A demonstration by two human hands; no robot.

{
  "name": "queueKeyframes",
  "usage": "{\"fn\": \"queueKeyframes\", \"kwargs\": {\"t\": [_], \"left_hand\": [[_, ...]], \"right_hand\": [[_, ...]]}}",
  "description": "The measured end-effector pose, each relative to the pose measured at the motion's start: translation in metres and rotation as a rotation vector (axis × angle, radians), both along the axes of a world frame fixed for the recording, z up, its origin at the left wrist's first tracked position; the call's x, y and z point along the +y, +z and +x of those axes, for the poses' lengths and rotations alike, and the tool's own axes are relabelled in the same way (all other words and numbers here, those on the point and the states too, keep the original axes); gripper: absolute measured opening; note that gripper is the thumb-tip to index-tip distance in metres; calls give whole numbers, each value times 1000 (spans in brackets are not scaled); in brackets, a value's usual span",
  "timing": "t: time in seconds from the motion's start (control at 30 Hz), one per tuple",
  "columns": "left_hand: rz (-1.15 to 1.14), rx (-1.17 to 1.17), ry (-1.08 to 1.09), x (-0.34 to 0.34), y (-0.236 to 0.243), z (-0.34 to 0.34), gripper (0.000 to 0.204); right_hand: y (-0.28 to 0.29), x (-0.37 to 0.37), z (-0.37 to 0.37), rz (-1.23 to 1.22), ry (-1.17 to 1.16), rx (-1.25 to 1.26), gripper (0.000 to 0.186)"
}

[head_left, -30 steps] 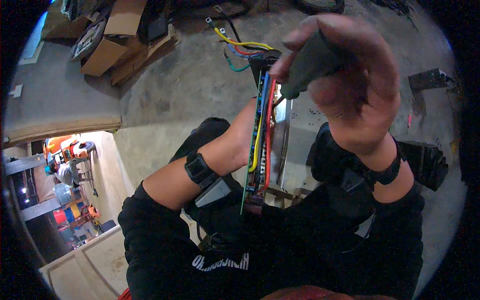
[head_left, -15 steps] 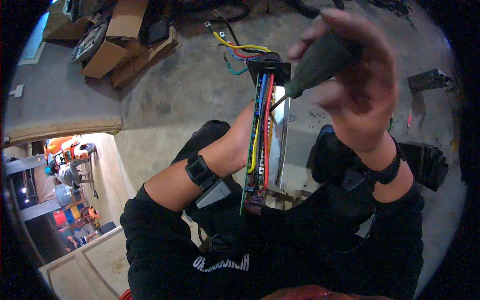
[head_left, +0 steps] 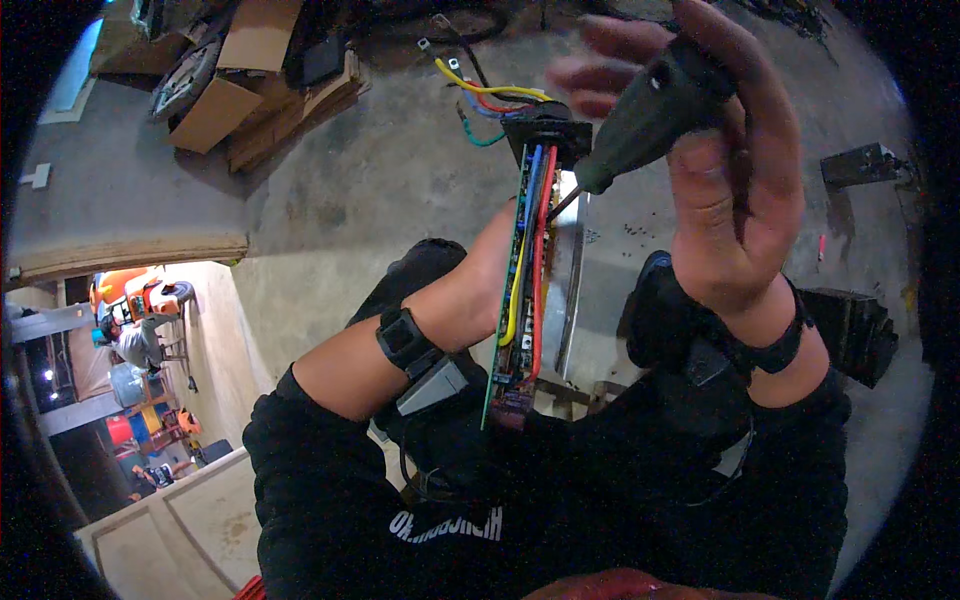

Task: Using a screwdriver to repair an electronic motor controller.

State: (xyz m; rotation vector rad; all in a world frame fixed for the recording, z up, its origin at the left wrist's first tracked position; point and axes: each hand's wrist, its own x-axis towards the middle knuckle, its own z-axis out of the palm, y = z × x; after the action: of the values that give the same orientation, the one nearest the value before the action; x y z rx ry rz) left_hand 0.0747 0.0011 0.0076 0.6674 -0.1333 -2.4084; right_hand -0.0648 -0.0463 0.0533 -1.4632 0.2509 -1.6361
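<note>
Board: the board (head_left: 495, 360) stands edge-on, front and centre, between the person's legs; its long side runs away from the body.
Wires: a red wire (head_left: 539, 280), a blue wire (head_left: 531, 180) and a yellow wire (head_left: 516, 300) run lengthwise along the board's right side.
End plate: a black plate (head_left: 520, 133) sits across the far end of the board.
Leads: a yellow lead (head_left: 490, 88) and a green lead (head_left: 482, 138), with others, emerge beyond the plate and bend left; some end in metal lugs.
Metal strip: a silver strip (head_left: 573, 290) lies just right of the wires.
Screwdriver: the screwdriver (head_left: 645, 125) slants down-left; its tip reaches in beside the red wire. Contact with a screw cannot be told.
Right hand: the right hand (head_left: 735, 190) holds the handle loosely, its fingers half-curled and spread around it.
Left hand: the left hand (head_left: 492, 285) is behind the board, at its left side; the fingers are hidden, so its grip cannot be told.
Floor: concrete floor (head_left: 340, 190) extends all around; cardboard (head_left: 215, 115) is piled at far left.
Right side: a black block (head_left: 858, 166) lies well apart from the board.
</note>
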Motion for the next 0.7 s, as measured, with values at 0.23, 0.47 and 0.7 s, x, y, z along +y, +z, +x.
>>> {"fn": "queueKeyframes", "kwargs": {"t": [0.23,0.47,0.7], "left_hand": [[29,31,-26,3,0,0,44],[39,50,-28,2,1,-3,46],[-70,-174,39,4,20,-8,45]], "right_hand": [[-6,-14,-25,-341,-1,272,51],[-14,-14,-25,-345,-4,263,51],[4,1,-9,-141,133,165,58]]}}
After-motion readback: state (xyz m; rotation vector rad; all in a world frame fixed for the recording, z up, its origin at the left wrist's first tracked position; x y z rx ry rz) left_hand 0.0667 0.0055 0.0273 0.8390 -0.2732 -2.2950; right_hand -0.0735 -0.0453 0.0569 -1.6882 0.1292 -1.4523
